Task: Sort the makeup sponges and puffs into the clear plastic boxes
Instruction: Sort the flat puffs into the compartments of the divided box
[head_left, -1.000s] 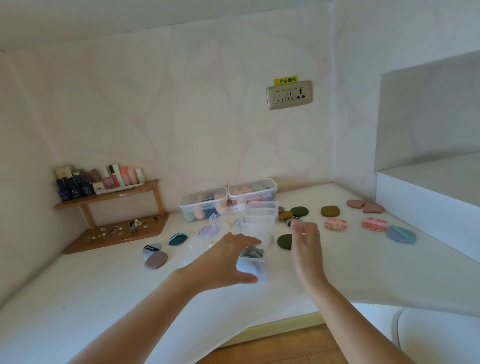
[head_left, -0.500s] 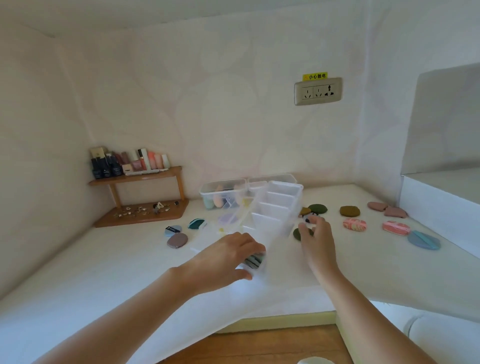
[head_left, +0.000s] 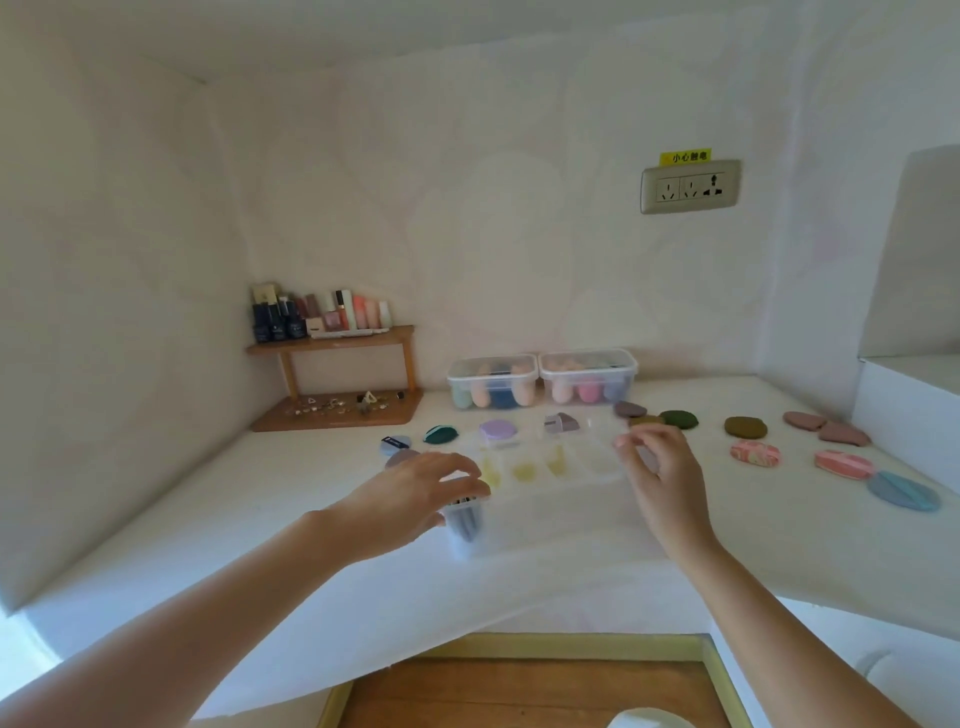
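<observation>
1. Head view, the hands: the left hand (head_left: 415, 493) lies over the left end of the clear divided box (head_left: 550, 519). Its fingers curl down across the corner, and it appears to grip there. The right hand (head_left: 662, 478) is at the box's right end with its fingers loosely bent. Blur hides whether it pinches the rim or only touches it, so I cannot tell.
2. Head view, the task's things: the divided box sits on the counter (head_left: 260, 519) between the two hands. Dark puffs (head_left: 465, 522) stand in its left-most compartment. Two lidded boxes (head_left: 492, 382) of egg-shaped sponges stand side by side against the back wall.
3. Head view, the loose pieces: a lilac puff (head_left: 497, 431) lies flat just behind the divided box. A dark green puff (head_left: 678, 419), an olive puff (head_left: 745, 427), a pink patterned puff (head_left: 754, 453) and a blue puff (head_left: 903, 491) lie spread to the right.
4. Handling the box: it looks like thin, smooth plastic, so light, fairly stiff and a little slippery. It is probably best held by both short ends and kept level, so the standing puffs do not tip out.
5. Handling the puffs: they look soft, flat and nearly weightless, and unlikely to be damaged. A light pinch at the rim should lift one, and it can then go edge-first into a compartment.
</observation>
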